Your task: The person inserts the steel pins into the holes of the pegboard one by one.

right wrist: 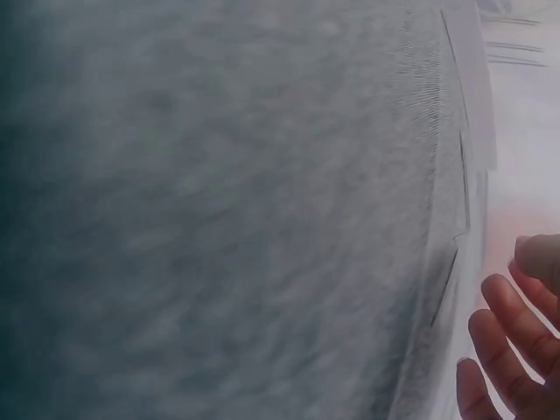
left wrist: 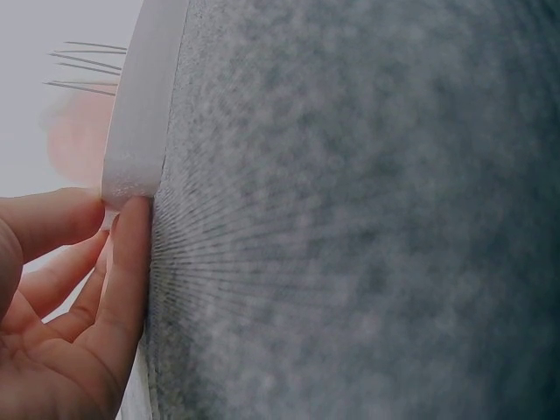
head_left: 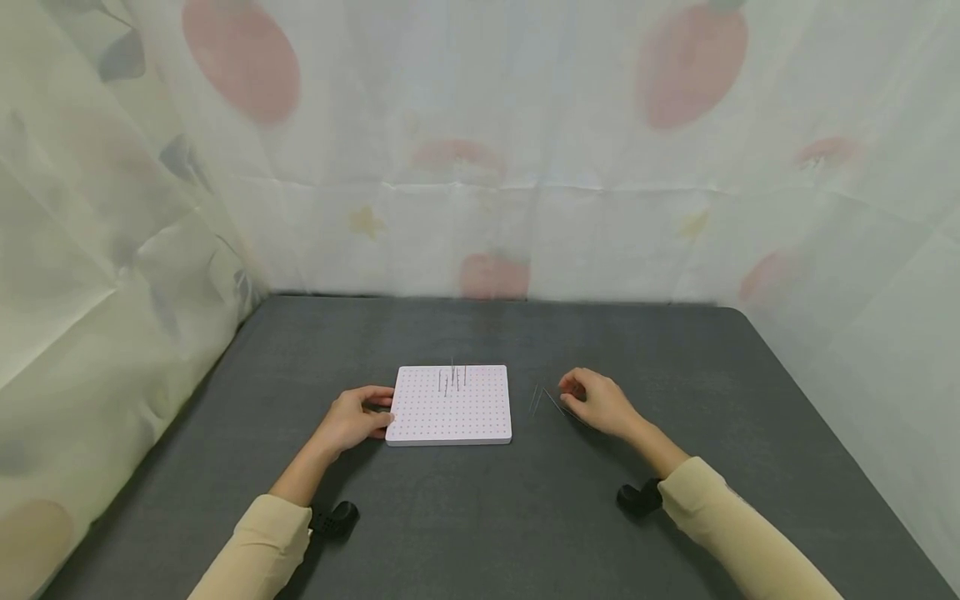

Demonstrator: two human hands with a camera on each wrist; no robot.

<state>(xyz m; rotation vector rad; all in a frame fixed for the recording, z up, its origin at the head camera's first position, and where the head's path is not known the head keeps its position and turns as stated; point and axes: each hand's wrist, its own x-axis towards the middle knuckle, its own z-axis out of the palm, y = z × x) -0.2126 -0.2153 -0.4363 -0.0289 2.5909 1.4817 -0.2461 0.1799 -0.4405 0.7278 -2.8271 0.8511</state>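
A white board (head_left: 450,421) with a grid of small holes lies flat on the dark table. Several thin metal needles (head_left: 452,377) stand upright in its far half. At the board's left edge, my left hand (head_left: 356,421) holds it, thumb and fingertips at the corner; the left wrist view shows the board's side (left wrist: 136,131) close up. To the right of the board, my right hand (head_left: 600,402) hovers over loose needles (head_left: 552,401) lying on the table. Its fingers (right wrist: 512,350) are loosely bent and apart, with nothing visible between them in the right wrist view.
The dark grey table (head_left: 450,525) reaches back to a pale printed curtain (head_left: 420,242). More curtain (head_left: 97,333) hangs along the left side. Black wrist cameras (head_left: 337,521) sit under both cuffs, close above the tabletop.
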